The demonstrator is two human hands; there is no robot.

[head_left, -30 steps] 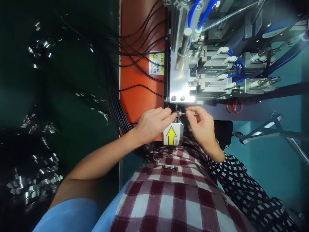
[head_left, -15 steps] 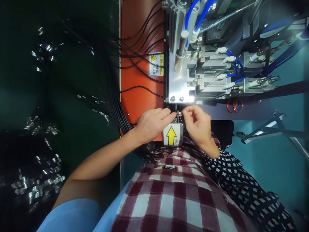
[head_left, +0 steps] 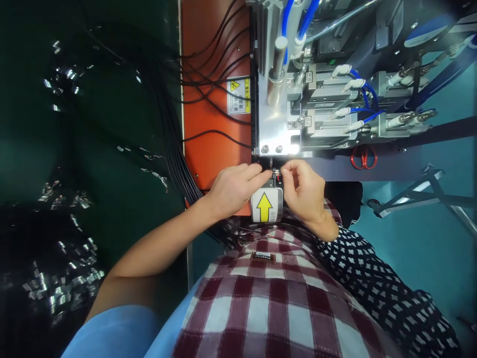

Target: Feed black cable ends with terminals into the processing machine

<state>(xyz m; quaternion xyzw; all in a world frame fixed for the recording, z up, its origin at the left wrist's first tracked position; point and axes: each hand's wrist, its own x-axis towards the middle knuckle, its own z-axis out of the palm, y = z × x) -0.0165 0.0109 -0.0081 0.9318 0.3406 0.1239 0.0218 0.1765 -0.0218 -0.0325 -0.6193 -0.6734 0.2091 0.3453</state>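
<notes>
My left hand [head_left: 234,188] is closed, its fingertips pressed together at the narrow slot at the front of the machine [head_left: 278,127]. What lies under those fingertips is hidden. From the other side my right hand [head_left: 304,191] pinches with thumb and forefinger. Between the two hands shows a small shiny metal piece [head_left: 276,172] with a bit of red beside it, too small to name. Just below the fingertips sits a white label with a yellow arrow [head_left: 264,206], pointing into the machine.
Black cables [head_left: 175,164] cross the orange panel [head_left: 216,159] and hang along its left edge. Metal-ended cables [head_left: 52,283] lie on the dark green surface at left. Red-handled scissors [head_left: 363,157] lie right of the machine, below cylinders with blue air hoses [head_left: 367,94].
The view has shifted slightly. Both hands stay at the slot in nearly the same pose, with the fingertips of the left hand a touch closer to the small metal piece.
</notes>
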